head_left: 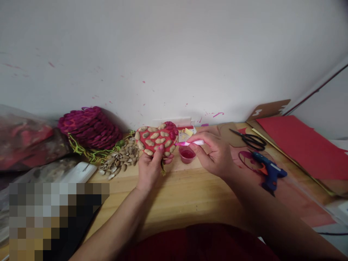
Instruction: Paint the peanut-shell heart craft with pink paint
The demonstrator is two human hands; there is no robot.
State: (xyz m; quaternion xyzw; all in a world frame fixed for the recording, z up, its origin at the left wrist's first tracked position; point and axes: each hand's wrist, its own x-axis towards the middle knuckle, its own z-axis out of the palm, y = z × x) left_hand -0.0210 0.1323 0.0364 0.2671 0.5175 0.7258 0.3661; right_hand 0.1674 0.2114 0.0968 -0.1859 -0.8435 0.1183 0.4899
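A red piece (150, 143) covered with peanut shells is held up in my left hand (152, 165), the thumb pressed on its front. Most shells are tan; those at its upper right are coloured magenta. My right hand (213, 154) grips a white brush pen (196, 143), whose pink tip touches or nearly touches the piece's right edge. Just below the pen stands a small clear cup (187, 159) of dark pink liquid.
Loose shells (119, 161) lie left, beside a stack of magenta shell-covered pieces (91, 127) and plastic bags (24, 141). Black scissors (251, 140), a blue glue gun (272, 174) and red sheets (301, 145) lie right. A paint-spattered wall (163, 54) rises behind.
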